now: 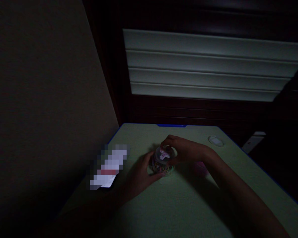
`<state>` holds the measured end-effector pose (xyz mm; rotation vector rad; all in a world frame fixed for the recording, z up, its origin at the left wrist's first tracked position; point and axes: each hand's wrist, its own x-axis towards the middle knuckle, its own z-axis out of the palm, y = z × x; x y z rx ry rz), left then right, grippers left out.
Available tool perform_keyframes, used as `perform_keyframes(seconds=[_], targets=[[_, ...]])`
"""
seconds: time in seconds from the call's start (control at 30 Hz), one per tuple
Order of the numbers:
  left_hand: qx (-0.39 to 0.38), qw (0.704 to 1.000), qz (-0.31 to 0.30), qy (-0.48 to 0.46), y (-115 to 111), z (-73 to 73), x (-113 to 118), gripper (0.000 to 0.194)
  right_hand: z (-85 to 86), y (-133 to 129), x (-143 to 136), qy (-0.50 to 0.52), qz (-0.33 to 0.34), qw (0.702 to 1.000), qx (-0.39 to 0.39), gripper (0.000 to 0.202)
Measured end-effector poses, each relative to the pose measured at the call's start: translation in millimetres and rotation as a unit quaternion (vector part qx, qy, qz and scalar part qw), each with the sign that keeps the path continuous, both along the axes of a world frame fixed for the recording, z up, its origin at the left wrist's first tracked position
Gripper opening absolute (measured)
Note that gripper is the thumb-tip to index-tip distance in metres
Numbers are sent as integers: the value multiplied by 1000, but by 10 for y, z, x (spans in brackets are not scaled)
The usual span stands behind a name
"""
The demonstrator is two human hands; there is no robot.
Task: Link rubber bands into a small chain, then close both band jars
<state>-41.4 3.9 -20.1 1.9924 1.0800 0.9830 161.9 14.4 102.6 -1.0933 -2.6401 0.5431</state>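
A small clear jar (167, 169) of colourful bands, which look like hair ties, stands on the table in the middle of the view. My left hand (140, 172) wraps around its left side, thumb in front and fingers behind. Over the jar's mouth is a clear round lid (161, 154) with a pinkish-white patch on it. My right hand (181, 148) grips this lid by its rim from the right. Whether the lid sits fully on the jar, I cannot tell. Beside my right wrist, partly covered by it, is a pink rounded object (200, 168).
The pale green table (149, 211) has a blue edge. On its left lies a phone (110, 180) with a lit, blurred screen. A flat, clear round piece (216, 141) lies at the back right. A wall (52, 82) rises at left; dark wood with white slats (201, 66) stands behind.
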Motion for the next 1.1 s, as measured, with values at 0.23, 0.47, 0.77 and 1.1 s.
perform_keyframes(seconds=[0.23, 0.47, 0.77, 1.1], targets=[[-4, 1000, 1, 7, -10, 28, -7, 67, -7, 5, 47, 3, 20, 999, -31, 77], [10, 1000, -5, 5, -10, 40, -9, 67, -22, 5, 99, 25, 74, 996, -35, 66], [6, 1000, -6, 3, 0, -2, -12, 71, 4, 1, 15, 1, 45, 999, -22, 46], [-1, 1000, -1, 5, -6, 17, -8, 71, -30, 8, -1, -14, -14, 1000, -11, 49]])
